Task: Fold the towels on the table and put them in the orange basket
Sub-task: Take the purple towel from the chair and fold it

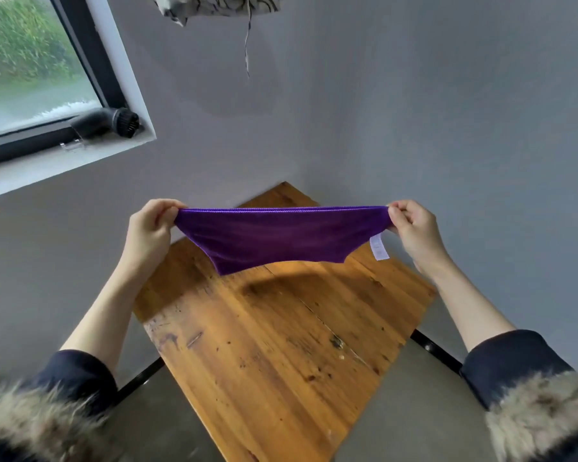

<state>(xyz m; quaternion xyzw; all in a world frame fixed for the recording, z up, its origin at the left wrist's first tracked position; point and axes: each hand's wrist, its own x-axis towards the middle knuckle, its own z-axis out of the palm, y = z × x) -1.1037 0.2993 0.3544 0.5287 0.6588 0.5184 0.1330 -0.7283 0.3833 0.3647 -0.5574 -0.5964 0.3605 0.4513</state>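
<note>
A towel (274,240) hangs stretched above the far part of the table (281,345), the left hand (151,228) pinching its left corner, the right hand (412,228) its right. A window (30,71) lies far left.

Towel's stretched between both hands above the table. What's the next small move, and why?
Probably lower the towel flat onto the table. The left hand and right hand each pinch a top corner, the cloth hangs clear of the wood, and no fold shows yet.
</note>
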